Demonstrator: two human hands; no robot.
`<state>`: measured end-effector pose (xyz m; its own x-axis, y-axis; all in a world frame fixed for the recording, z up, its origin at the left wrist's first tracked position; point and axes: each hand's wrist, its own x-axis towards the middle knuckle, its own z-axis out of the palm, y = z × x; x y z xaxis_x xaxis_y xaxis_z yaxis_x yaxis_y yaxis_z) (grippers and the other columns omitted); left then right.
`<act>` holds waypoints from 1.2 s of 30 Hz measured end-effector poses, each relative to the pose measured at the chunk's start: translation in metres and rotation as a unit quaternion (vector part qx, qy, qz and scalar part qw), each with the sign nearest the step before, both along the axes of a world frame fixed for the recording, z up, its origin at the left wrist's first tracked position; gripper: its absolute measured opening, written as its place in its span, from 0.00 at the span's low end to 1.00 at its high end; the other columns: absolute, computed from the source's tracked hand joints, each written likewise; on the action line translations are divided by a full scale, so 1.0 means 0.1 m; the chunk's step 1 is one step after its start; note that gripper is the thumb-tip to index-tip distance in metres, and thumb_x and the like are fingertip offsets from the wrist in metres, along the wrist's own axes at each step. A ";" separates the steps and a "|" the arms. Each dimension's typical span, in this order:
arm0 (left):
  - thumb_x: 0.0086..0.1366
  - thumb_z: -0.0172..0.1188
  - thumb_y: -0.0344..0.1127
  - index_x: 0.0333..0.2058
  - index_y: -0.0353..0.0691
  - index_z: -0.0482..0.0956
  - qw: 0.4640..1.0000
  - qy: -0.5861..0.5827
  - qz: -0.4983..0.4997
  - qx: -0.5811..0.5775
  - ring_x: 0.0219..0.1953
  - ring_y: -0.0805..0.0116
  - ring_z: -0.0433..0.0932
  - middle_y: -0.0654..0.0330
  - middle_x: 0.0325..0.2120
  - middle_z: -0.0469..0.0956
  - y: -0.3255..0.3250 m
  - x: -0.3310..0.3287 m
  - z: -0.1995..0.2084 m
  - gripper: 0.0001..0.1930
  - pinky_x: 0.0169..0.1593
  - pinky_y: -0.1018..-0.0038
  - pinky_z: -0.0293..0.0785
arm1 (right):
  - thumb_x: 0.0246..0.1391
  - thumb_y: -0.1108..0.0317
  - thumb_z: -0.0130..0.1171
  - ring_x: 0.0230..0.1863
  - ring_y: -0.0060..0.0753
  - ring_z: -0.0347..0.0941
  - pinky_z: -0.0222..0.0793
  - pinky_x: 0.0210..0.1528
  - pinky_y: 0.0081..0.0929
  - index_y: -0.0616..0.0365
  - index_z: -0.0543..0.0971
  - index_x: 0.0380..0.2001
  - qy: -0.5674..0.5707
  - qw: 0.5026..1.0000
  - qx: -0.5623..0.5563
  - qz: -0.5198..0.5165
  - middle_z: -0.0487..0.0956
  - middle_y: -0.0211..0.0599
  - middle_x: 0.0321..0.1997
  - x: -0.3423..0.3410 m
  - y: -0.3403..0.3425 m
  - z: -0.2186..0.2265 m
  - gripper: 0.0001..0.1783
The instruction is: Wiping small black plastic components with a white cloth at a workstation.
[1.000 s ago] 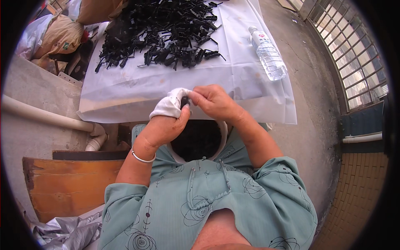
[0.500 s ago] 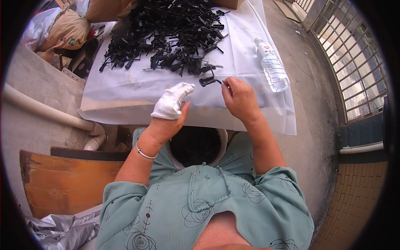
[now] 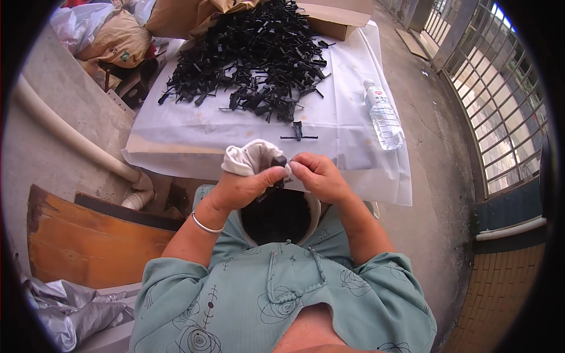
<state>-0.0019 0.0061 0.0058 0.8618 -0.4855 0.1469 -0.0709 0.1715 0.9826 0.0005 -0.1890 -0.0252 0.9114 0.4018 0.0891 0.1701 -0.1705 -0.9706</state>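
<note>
In my left hand (image 3: 253, 170), which wears a white glove with the thumb bare, a small black plastic part (image 3: 279, 162) is gripped between thumb and gloved fingers. My bare right hand (image 3: 318, 175) meets it there, thumb and forefinger pinched at the part's right side. Just below both hands, a round pail (image 3: 315, 213) with dark contents stands between my knees. One loose black plastic piece (image 3: 298, 132) with thin arms lies on the white sheet (image 3: 194, 132) beyond my hands. Farther back rises a large heap of similar black plastic parts (image 3: 253, 59).
A clear water bottle (image 3: 385, 117) stands at the table's right side. Behind the heap are a cardboard box (image 3: 329, 20) and brown paper (image 3: 176, 17). Bags (image 3: 120, 44) lie at the far left. A pipe (image 3: 76, 138) and an orange-brown board (image 3: 94, 241) are at left, a barred gate (image 3: 500, 94) at right.
My hands have come together nearer my body, over the pail's far edge. A black part is now in my left hand; a single piece lies apart in front of the heap. The view has shifted slightly.
</note>
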 end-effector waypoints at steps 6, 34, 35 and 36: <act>0.63 0.53 0.33 0.36 0.38 0.70 0.991 0.001 0.135 -0.023 0.29 0.81 0.70 0.66 0.27 0.73 -0.17 -0.05 -0.16 0.06 0.33 0.84 0.67 | 0.42 0.75 0.62 0.16 0.23 0.61 0.58 0.19 0.22 0.60 0.72 0.37 -0.362 0.930 -0.010 -0.063 0.67 0.31 0.17 -0.28 0.31 0.19 0.16; 0.55 0.55 0.26 0.41 0.30 0.72 0.935 -0.216 0.211 0.185 0.32 0.70 0.75 0.54 0.32 0.76 -0.18 -0.14 -0.08 0.14 0.36 0.76 0.72 | 0.58 0.66 0.47 0.22 0.17 0.62 0.62 0.27 0.19 0.64 0.73 0.23 -0.131 0.991 -0.004 -0.034 0.69 0.27 0.18 -0.06 0.20 0.12 0.14; 0.56 0.54 0.24 0.43 0.29 0.71 0.921 -0.264 0.198 0.209 0.34 0.71 0.74 0.55 0.34 0.75 -0.16 -0.12 -0.13 0.15 0.38 0.77 0.71 | 0.59 0.66 0.47 0.23 0.16 0.63 0.63 0.29 0.18 0.64 0.73 0.22 -0.098 0.994 0.033 -0.023 0.70 0.26 0.19 -0.06 0.21 0.08 0.15; 0.57 0.53 0.23 0.45 0.28 0.69 0.903 -0.311 0.183 0.232 0.36 0.73 0.73 0.56 0.35 0.74 -0.15 -0.12 -0.16 0.16 0.41 0.78 0.70 | 0.59 0.66 0.47 0.23 0.16 0.63 0.63 0.29 0.18 0.64 0.73 0.22 -0.097 0.994 0.033 -0.024 0.70 0.26 0.19 -0.05 0.23 0.02 0.15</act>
<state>-0.0136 -0.0088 -0.0099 0.7978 -0.3186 0.5119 -0.6026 -0.3962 0.6927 -0.0049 -0.1660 -0.0234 0.8924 0.3452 0.2906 0.3491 -0.1201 -0.9294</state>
